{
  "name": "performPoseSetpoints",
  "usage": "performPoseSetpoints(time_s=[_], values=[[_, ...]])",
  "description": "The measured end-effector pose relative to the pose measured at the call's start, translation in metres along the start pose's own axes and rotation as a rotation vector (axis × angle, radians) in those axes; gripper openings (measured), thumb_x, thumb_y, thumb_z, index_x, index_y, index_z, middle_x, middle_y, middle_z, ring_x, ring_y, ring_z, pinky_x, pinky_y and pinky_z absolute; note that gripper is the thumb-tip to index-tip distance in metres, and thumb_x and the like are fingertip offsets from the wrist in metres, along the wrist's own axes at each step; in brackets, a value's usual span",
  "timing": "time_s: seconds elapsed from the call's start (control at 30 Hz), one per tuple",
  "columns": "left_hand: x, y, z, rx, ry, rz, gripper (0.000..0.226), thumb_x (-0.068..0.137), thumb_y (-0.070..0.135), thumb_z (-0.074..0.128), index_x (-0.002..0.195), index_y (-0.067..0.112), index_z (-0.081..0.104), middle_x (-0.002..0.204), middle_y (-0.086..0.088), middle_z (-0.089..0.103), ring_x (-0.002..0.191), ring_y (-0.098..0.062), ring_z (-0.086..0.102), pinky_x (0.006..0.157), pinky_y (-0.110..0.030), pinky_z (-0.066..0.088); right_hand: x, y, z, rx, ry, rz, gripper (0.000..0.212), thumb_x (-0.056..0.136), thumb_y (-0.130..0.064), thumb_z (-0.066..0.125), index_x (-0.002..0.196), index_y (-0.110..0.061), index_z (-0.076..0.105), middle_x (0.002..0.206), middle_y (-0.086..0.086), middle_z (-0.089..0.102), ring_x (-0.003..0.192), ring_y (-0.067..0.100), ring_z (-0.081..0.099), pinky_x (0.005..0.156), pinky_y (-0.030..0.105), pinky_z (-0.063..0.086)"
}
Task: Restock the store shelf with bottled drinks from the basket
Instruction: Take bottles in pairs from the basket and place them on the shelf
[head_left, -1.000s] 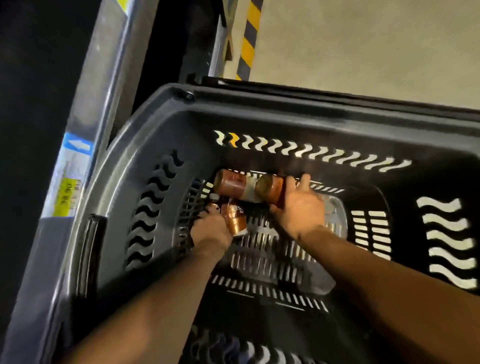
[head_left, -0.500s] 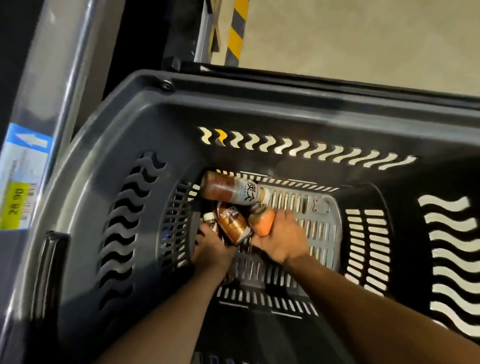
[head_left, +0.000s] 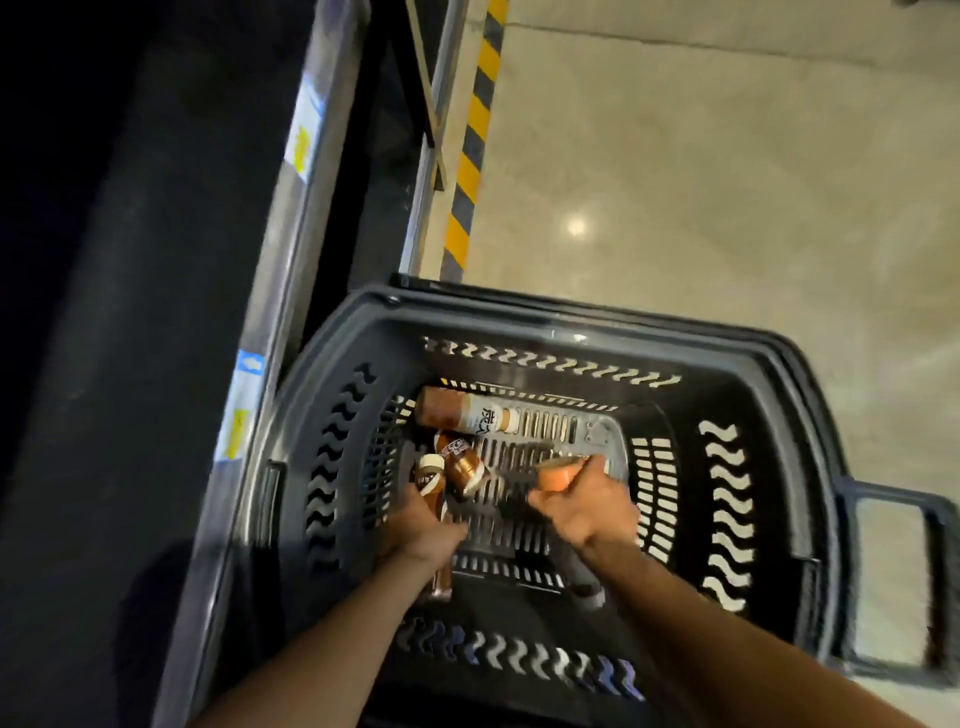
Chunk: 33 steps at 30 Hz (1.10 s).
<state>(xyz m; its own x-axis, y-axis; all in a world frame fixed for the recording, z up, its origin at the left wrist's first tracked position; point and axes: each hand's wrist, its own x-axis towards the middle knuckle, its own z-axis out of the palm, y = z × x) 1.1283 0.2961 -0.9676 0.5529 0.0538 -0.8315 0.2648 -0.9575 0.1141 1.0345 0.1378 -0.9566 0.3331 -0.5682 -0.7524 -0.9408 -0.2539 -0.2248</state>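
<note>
Bottles (head_left: 462, 418) look like stiff plastic with brown drink inside and pale labels. I'd guess they are light but slick, best gripped round the body. Two lie at the far-left corner of the basket (head_left: 571, 325). Nearer, the left hand (head_left: 426, 535) wraps its fingers round a brown bottle (head_left: 430, 483). Mid-basket, the right hand (head_left: 587, 512) curls its fingers round an orange bottle (head_left: 558, 475).

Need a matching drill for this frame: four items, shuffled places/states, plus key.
Column 1
1. left hand
2. right hand
3. white-label bottle
4. copper-label bottle

Column 2
A. lies along the far wall of the basket
B. grips the orange bottle
C. grips the white-capped brown bottle
D. lies loose on the basket floor, nearer the hands

Pairs: 1-C, 2-B, 3-A, 4-D
</note>
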Motion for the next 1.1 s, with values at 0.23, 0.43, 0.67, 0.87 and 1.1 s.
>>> performPoseSetpoints(time_s=[0.23, 0.43, 0.67, 0.87, 1.1], values=[[-0.184, 0.061, -0.103, 0.018, -0.054, 0.133, 0.068, 0.076, 0.026, 0.078, 0.133, 0.018, 0.043, 0.117, -0.001, 0.063, 0.102, -0.023, 0.063, 0.085, -0.035, 0.055, -0.16, -0.049, -0.174, -0.103, 0.065, -0.056, 0.064, 0.082, -0.035, 0.074, 0.129, -0.015, 0.037, 0.128, 0.007, 0.047, 0.098, 0.023, 0.063, 0.077, 0.033, 0.05], [-0.348, 0.109, -0.194, 0.006, -0.03, 0.228, 0.075, 0.08, 0.031, 0.076, 0.143, 0.023, 0.038, 0.107, -0.001, 0.063, 0.083, -0.018, 0.059, 0.068, -0.027, 0.047, -0.27, -0.056, -0.293, 0.355, -0.201, 0.274, 0.061, 0.065, -0.049, 0.08, 0.107, -0.007, 0.063, 0.101, 0.013, 0.07, 0.086, 0.027, 0.07, 0.073, 0.036, 0.059], [-0.473, 0.097, -0.26, -0.184, -0.037, 0.271, 0.049, 0.075, 0.025, 0.076, 0.118, 0.022, 0.054, 0.102, -0.002, 0.063, 0.082, -0.016, 0.061, 0.067, -0.028, 0.048, -0.417, -0.05, -0.374, 1.045, -0.582, 0.426, 0.05, 0.077, -0.025, 0.08, 0.111, 0.003, 0.056, 0.1, 0.028, 0.065, 0.087, 0.036, 0.065, 0.072, 0.044, 0.059], [-0.535, 0.073, -0.29, -0.2, -0.046, 0.359, 0.043, 0.077, 0.018, 0.078, 0.113, 0.017, 0.054, 0.095, 0.0, 0.063, 0.075, -0.012, 0.057, 0.058, -0.023, 0.039, -0.482, -0.053, -0.379, 1.095, -0.647, 0.244, 0.078, 0.062, -0.014, 0.086, 0.129, -0.003, 0.049, 0.129, 0.029, 0.056, 0.107, 0.04, 0.062, 0.084, 0.051, 0.056], [-0.596, 0.039, -0.292, -0.438, 0.078, 0.425, 0.03, 0.076, 0.019, 0.08, 0.098, 0.022, 0.059, 0.09, -0.003, 0.07, 0.079, -0.016, 0.066, 0.065, -0.03, 0.052, -0.551, -0.052, -0.362, 0.957, -0.191, -0.017, 0.085, 0.058, -0.038, 0.091, 0.126, -0.01, 0.05, 0.103, 0.01, 0.07, 0.089, 0.025, 0.072, 0.076, 0.041, 0.061]])
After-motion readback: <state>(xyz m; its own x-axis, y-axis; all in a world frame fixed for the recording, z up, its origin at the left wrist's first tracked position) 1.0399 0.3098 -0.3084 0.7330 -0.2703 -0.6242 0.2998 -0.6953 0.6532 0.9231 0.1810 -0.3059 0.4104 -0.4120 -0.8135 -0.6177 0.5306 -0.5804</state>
